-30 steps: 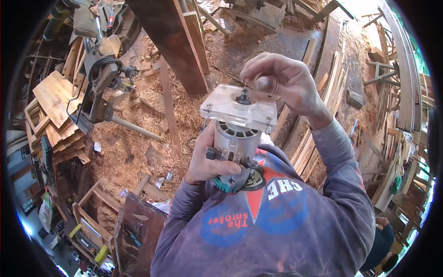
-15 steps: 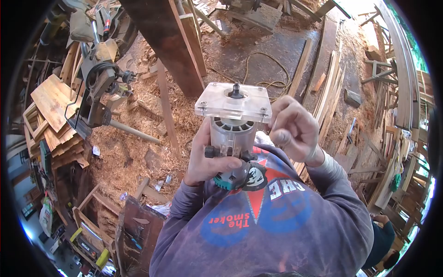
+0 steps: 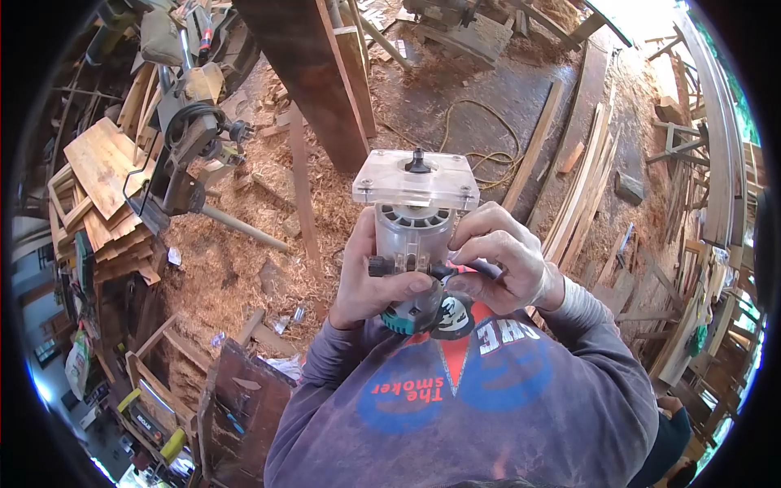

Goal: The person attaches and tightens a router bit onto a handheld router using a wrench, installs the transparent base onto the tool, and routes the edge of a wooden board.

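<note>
A trim router [image 3: 416, 232] is held upside down in front of my chest, its clear square base plate [image 3: 382, 189] facing up. The black collet [image 3: 418, 161] pokes up through the hole in that plate. My left hand [image 3: 363, 272] is wrapped round the router's body from the left, thumb across the front near a dark knob [image 3: 379, 267]. On the other side my right hand [image 3: 506, 262] pinches the black clamp knob [image 3: 442, 271] between thumb and fingers. The teal end [image 3: 399, 322] of the router points down toward my shirt.
Wood shavings [image 3: 236, 272] cover much of the floor. A wide dark plank [image 3: 313, 73] stands ahead, with a coiled cord [image 3: 488, 122] beyond it. Stacked boards [image 3: 106, 187] lie left, long strips [image 3: 582, 187] right. Part of another person [image 3: 669, 439] shows at lower right.
My right hand has moved down and left from beside the base plate to the clamp knob, closing its fingers on it. My left hand keeps its hold on the router.
</note>
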Motion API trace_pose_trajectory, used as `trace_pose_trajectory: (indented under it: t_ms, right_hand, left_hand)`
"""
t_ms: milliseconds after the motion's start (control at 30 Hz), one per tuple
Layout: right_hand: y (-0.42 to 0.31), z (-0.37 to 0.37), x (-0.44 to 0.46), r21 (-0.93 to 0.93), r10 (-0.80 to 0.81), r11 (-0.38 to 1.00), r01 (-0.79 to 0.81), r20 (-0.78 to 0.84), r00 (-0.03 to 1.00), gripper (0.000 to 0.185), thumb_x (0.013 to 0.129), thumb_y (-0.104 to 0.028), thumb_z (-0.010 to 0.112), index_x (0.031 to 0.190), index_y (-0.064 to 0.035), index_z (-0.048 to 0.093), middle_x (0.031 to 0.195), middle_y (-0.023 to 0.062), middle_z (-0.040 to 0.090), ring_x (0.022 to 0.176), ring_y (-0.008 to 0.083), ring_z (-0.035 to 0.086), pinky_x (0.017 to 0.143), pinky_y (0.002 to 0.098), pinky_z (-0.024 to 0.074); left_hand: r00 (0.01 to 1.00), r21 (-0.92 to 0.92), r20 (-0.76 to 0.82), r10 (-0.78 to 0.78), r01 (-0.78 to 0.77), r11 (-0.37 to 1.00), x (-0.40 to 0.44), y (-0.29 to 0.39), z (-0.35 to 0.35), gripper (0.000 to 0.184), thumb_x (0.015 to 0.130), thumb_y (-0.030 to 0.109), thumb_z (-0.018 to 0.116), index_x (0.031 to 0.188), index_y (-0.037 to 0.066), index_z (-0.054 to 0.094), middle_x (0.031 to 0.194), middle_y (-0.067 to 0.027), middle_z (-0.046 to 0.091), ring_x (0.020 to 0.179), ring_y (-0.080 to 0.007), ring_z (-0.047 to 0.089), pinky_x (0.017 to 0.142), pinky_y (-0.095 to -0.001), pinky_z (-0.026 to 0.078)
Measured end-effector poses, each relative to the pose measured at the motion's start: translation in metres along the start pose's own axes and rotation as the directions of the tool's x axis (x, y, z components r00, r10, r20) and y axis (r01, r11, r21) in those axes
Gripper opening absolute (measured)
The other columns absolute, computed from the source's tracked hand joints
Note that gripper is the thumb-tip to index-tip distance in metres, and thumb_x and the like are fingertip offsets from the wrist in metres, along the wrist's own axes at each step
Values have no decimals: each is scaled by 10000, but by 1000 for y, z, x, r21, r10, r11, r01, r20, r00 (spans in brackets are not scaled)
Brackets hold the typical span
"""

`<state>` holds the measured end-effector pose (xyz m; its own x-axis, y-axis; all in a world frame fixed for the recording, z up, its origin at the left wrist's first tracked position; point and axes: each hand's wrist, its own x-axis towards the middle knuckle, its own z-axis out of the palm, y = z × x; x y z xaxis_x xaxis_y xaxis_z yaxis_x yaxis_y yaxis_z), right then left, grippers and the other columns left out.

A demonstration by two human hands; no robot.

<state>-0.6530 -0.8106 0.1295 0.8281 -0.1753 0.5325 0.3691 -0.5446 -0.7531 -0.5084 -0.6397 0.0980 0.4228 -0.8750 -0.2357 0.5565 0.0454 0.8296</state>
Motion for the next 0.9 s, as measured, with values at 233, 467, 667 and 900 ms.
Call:
trace_pose_trajectory:
  t_ms: [233,467,667,900]
  right_hand:
    - [2,3,-2,3,11,1000,-11,8,1000,284,844,-134,824,1061,-45,665,1020,115,648,876,278,652,728,377,533]
    - [2,4,-5,0,29,1000,-29,7,1000,258,851,-103,805,1061,-46,667,1032,114,645,892,279,652,741,378,533]
    - [0,4,-6,1,35,999,-35,5,999,242,857,-84,786,1066,-47,668,1036,114,644,900,278,651,748,373,530]
    - [-2,6,-8,8,42,999,-42,2,999,225,862,-80,778,1057,-45,673,1033,117,647,890,275,651,746,372,531]
  left_hand:
    - [998,9,-11,56,-56,998,-1,-2,0,964,646,255,978,1389,-17,428,1280,-94,587,1179,-172,581,1009,-343,480]
    - [998,-22,-11,55,-55,998,0,-1,2,1006,621,354,999,1366,-19,435,1283,-94,586,1175,-163,579,1004,-338,480]
    - [997,-14,8,74,-74,997,1,-7,-2,1017,611,382,1000,1357,-19,437,1281,-93,583,1175,-164,575,1003,-338,480]
    - [997,-34,9,78,-78,996,-2,-7,-1,1048,608,374,1000,1386,-23,421,1301,-100,568,1191,-173,572,1016,-343,478]
